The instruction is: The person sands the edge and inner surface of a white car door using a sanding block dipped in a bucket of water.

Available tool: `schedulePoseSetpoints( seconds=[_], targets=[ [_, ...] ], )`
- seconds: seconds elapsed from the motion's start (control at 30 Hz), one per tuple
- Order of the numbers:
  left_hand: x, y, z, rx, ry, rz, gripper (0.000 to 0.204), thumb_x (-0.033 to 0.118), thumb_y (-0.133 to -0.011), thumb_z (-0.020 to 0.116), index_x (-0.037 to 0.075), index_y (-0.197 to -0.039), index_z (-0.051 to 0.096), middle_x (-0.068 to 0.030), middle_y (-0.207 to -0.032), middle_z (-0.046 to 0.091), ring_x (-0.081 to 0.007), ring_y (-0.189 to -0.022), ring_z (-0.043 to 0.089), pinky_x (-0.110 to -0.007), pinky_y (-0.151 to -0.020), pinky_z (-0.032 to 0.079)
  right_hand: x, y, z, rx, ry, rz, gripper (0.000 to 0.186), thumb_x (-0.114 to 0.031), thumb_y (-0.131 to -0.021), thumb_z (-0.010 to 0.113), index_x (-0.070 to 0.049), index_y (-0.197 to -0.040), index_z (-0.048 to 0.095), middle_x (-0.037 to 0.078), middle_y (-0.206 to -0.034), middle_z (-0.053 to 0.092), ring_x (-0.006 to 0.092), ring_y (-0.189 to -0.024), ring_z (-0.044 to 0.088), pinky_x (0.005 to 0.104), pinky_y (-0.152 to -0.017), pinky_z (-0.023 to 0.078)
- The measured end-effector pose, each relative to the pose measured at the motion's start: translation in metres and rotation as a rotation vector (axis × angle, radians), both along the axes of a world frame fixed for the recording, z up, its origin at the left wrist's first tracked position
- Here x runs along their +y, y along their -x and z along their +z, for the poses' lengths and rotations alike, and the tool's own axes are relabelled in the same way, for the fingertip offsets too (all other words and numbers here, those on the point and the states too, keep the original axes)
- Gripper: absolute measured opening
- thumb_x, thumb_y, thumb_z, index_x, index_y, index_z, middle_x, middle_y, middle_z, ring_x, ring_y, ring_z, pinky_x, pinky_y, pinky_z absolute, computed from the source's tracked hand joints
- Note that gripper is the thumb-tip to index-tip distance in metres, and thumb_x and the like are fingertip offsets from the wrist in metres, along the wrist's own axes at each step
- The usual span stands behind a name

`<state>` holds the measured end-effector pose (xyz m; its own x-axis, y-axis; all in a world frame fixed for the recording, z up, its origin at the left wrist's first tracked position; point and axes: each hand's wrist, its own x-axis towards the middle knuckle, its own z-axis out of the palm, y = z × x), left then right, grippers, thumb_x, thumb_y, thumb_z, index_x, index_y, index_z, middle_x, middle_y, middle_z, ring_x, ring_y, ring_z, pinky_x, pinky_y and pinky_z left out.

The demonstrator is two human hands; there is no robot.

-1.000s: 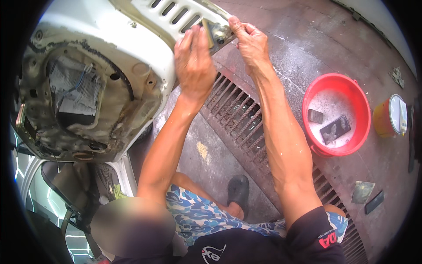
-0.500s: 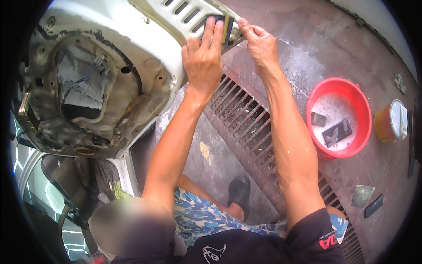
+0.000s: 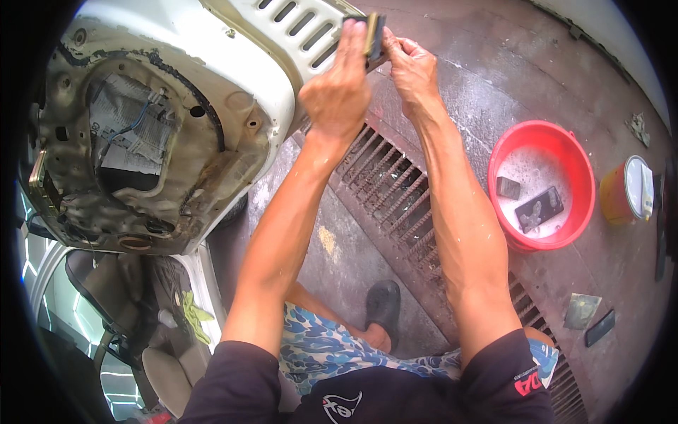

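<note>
My left hand (image 3: pixel 337 93) is closed on a dark sanding block (image 3: pixel 376 41) with a tan layer, two fingers stretched along it. The block is at the outer end of a white slotted car panel (image 3: pixel 263 46), tilted and slightly blurred; whether its face touches the metal I cannot tell. Beside it, my right hand (image 3: pixel 417 74) pinches the panel's outer edge between thumb and fingers.
A bare metal car panel (image 3: pixel 233 169) with a large opening stands at left, above a car seat (image 3: pixel 169 374). A floor grate (image 3: pixel 395 187) runs diagonally. To the right are a red bucket (image 3: pixel 592 185) of soapy water holding blocks, a yellow can (image 3: pixel 616 194), an abrasive sheet (image 3: pixel 582 311) and a black phone-like object (image 3: pixel 600 328).
My left hand has slid the sanding block a little right and up toward the panel's end, tilting it. My right hand stays at the edge, slightly shifted.
</note>
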<state>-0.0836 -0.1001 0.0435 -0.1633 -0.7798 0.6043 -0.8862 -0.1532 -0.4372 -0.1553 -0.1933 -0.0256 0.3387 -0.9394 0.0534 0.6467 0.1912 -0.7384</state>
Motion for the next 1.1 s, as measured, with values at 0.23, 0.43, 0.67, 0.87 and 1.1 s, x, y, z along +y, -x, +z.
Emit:
schedulePoseSetpoints(
  seconds=[0.23, 0.43, 0.67, 0.87, 1.1],
  targets=[
    [0.006, 0.003, -0.005, 0.003, 0.036, 0.104, 0.050, 0.004, -0.096, 0.056, 0.005, -0.146, 0.058, -0.0205, -0.128, 0.071, -0.0241, -0.064, 0.076, -0.034, -0.051, 0.057, 0.010, -0.002, 0.007, 0.017, -0.047, 0.006, 0.047, -0.055, -0.092, 0.077, -0.008, -0.095, 0.077, -0.004, -0.078, 0.065, 0.0051, -0.070, 0.049, 0.0254, -0.061, 0.041],
    [0.030, 0.000, -0.016, 0.517, 0.114, -0.237, 0.050, -0.004, -0.097, 0.059, 0.008, -0.146, 0.059, -0.0157, -0.117, 0.076, -0.0230, -0.068, 0.070, -0.033, -0.063, 0.057, -0.008, 0.006, 0.002, 0.174, 0.109, -0.183, 0.053, -0.052, -0.094, 0.076, -0.001, -0.108, 0.074, 0.006, -0.087, 0.070, 0.0140, -0.073, 0.059, 0.0306, -0.069, 0.050],
    [0.005, 0.030, -0.025, 0.445, 0.169, -0.403, 0.060, -0.008, -0.086, 0.066, 0.000, -0.144, 0.057, -0.0146, -0.144, 0.063, -0.0298, -0.097, 0.060, -0.039, -0.094, 0.051, 0.024, 0.075, 0.065, 0.190, -0.026, 0.277, 0.056, -0.055, -0.099, 0.068, 0.000, -0.108, 0.070, 0.007, -0.091, 0.069, 0.0172, -0.081, 0.065, 0.0342, -0.073, 0.054],
    [0.026, 0.079, -0.069, 1.197, 0.292, -0.543, 0.045, -0.004, -0.100, 0.055, -0.003, -0.145, 0.053, -0.0225, -0.147, 0.057, -0.0297, -0.133, 0.059, -0.038, -0.108, 0.052, -0.012, 0.089, 0.026, 0.399, 0.413, -0.178, 0.030, -0.033, -0.106, 0.064, -0.003, -0.110, 0.068, 0.003, -0.090, 0.069, 0.0098, -0.079, 0.061, 0.0286, -0.067, 0.052],
    [0.012, 0.036, -0.071, 2.444, 0.571, -0.409, 0.065, 0.058, -0.098, 0.066, 0.006, -0.135, 0.055, -0.0068, -0.119, 0.063, -0.0158, -0.098, 0.060, -0.034, -0.087, 0.051, -0.023, 0.041, 0.054, 0.669, 1.011, -0.255, 0.032, -0.033, -0.095, 0.075, -0.003, -0.104, 0.069, 0.012, -0.087, 0.069, 0.0237, -0.081, 0.067, 0.0379, -0.076, 0.052]
  ],
)
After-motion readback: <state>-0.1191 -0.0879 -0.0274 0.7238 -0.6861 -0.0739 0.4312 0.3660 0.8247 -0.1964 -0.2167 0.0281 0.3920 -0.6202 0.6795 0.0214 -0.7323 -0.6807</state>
